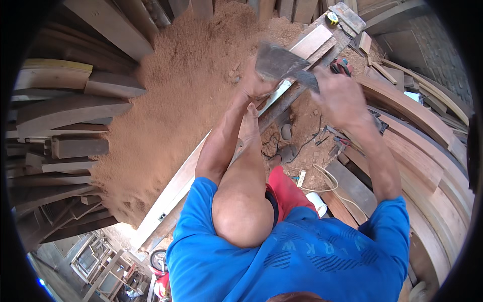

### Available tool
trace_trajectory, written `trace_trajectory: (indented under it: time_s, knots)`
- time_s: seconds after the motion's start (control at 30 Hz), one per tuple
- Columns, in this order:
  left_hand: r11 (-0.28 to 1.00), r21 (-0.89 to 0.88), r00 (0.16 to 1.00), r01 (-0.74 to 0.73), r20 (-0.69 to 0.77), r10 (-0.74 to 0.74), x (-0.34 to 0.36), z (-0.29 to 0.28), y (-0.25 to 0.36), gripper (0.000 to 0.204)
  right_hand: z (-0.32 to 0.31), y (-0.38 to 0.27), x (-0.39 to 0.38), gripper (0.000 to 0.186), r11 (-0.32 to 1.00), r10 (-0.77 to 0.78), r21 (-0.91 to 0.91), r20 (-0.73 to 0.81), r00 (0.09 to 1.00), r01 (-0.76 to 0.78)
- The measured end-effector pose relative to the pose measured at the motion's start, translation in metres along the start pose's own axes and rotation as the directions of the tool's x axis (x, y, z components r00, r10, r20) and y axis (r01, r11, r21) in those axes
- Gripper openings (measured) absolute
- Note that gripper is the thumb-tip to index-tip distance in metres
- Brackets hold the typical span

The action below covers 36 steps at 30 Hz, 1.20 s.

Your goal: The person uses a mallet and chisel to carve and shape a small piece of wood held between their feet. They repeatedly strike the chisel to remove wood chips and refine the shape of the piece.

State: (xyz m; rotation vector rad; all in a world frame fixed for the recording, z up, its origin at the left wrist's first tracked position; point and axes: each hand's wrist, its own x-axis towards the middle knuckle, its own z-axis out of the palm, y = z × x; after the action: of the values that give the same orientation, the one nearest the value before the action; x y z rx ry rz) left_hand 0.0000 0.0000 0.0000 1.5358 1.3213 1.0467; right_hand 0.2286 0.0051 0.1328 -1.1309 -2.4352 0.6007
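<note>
My right hand (342, 98) is closed round the handle end of a hatchet (276, 61), slightly smeared by motion. Its broad dark blade points left, over my left hand (256, 84). The blade hides most of my left fingers, so what they hold, if anything, does not show. That hand is at a long pale wooden board (176, 189), which runs diagonally from lower left to upper right. My bare foot (250, 118) rests at the board just below the left hand, with the knee bent up between my arms.
A wide heap of sawdust (166, 110) spreads left of the board, beside stacked timbers (75, 111). Curved planks (412, 156) lie on the right. A tape measure (331, 18) sits at the bench's far end. Pliers (343, 141), a cable (329, 173) and a white power strip (301, 178) lie below.
</note>
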Motion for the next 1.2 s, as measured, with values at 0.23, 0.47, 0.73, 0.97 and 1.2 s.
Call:
trace_trajectory:
  time_s: [0.23, 0.47, 0.73, 0.97, 1.2]
  knots:
    - [0.977, -0.024, 0.975, -0.213, -0.076, 0.211, -0.003, -0.001, -0.006, 0.020, -0.013, -0.025, -0.001, 0.035, 0.957, 0.180, 0.249, -0.103, 0.978, -0.150]
    - [0.986, 0.021, 0.983, -0.168, -0.065, 0.169, -0.007, 0.004, -0.009, 0.022, -0.017, -0.034, 0.008, 0.021, 0.899, 0.142, 0.436, -0.387, 0.911, 0.045]
    - [0.997, 0.015, 0.995, -0.077, -0.063, 0.078, -0.011, -0.002, -0.014, 0.020, 0.002, -0.032, -0.006, 0.022, 0.955, 0.123, 0.290, -0.203, 0.972, -0.060]
    - [0.985, 0.067, 0.982, -0.158, -0.096, 0.164, -0.028, -0.001, -0.003, 0.024, -0.055, -0.055, -0.006, 0.006, 0.893, 0.095, 0.432, -0.459, 0.883, 0.128]
    - [0.995, 0.016, 0.992, -0.103, -0.072, 0.104, -0.027, -0.002, -0.002, 0.025, -0.044, -0.057, 0.008, 0.003, 0.664, 0.076, 0.571, -0.694, 0.716, 0.483]
